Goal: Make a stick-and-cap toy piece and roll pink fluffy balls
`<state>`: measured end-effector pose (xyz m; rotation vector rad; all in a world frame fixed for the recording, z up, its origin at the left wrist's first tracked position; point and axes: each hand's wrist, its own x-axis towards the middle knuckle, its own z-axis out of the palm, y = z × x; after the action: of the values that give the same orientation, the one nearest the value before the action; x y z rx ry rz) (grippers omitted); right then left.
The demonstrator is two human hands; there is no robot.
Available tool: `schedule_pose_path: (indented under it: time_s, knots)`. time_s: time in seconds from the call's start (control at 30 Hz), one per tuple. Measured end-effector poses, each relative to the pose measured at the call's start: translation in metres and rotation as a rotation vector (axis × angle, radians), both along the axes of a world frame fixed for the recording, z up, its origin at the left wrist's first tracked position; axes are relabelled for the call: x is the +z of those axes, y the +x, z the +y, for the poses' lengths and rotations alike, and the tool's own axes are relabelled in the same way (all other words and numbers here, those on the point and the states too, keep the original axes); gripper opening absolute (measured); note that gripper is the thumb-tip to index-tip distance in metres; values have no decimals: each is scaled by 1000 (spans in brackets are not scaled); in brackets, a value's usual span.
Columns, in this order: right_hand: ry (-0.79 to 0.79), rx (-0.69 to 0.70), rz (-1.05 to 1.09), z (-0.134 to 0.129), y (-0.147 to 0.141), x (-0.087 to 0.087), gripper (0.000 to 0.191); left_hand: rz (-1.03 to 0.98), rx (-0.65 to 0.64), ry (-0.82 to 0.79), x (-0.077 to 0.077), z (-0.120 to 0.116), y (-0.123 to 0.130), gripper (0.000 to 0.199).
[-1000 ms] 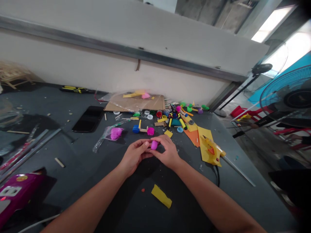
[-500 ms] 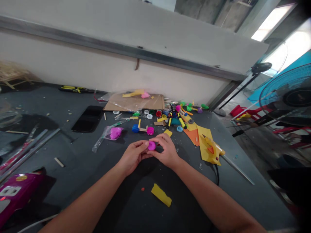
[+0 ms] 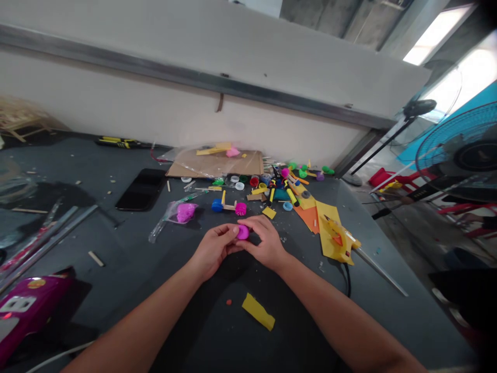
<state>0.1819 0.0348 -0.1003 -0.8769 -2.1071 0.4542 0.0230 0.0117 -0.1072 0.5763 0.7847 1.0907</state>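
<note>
A small round piece of magenta clay (image 3: 243, 232) is pinched between my two hands above the dark table. My left hand (image 3: 215, 248) presses its thumb on the left side of the clay. On its right side, my right hand (image 3: 267, 242) grips it with thumb and fingers. Just beyond them stands a small model (image 3: 229, 206) with a blue wheel, a magenta wheel and a yellow upright. A plastic bag of magenta clay (image 3: 185, 212) lies to the left of it. Nearer to me are a yellow strip (image 3: 258, 312) and a tiny orange bit (image 3: 229, 302).
A black phone (image 3: 140, 190) lies at left, with a purple glue gun (image 3: 34, 305) nearer. At right, a yellow glue gun (image 3: 341, 239) rests on yellow sheets. Bottle caps, pliers (image 3: 290, 194) and cardboard (image 3: 244, 165) lie at the back. A fan (image 3: 466, 150) stands beyond the right edge.
The fingers of my right hand have shifted slightly on the magenta clay. The view has moved very little.
</note>
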Motion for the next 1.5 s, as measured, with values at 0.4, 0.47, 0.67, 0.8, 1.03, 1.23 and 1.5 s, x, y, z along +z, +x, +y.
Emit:
schedule_pose_path:
  time_s: [0.4,0.47,0.67,0.8,1.03,1.23,1.5]
  knots:
    - [30,14,84,0,-1,-3,20,80,-6,44,-1,0,-2,15]
    - [18,13,69,0,0,-3,20,86,0,42,0,0,-1,16]
    - [-16,66,32,0,3,-2,35,91,0,27,1,-1,1,15]
    - [17,40,47,0,0,-1,22,79,4,32,1,-1,1,14]
    - [8,0,47,-1,-4,-1,27,99,51,39,0,-1,1,19]
    - [-9,64,11,3,0,0,31,330,126,146,-2,8,-3,29]
    - [-207,-81,124,11,-10,-12,30,390,166,218,-4,18,-3,31]
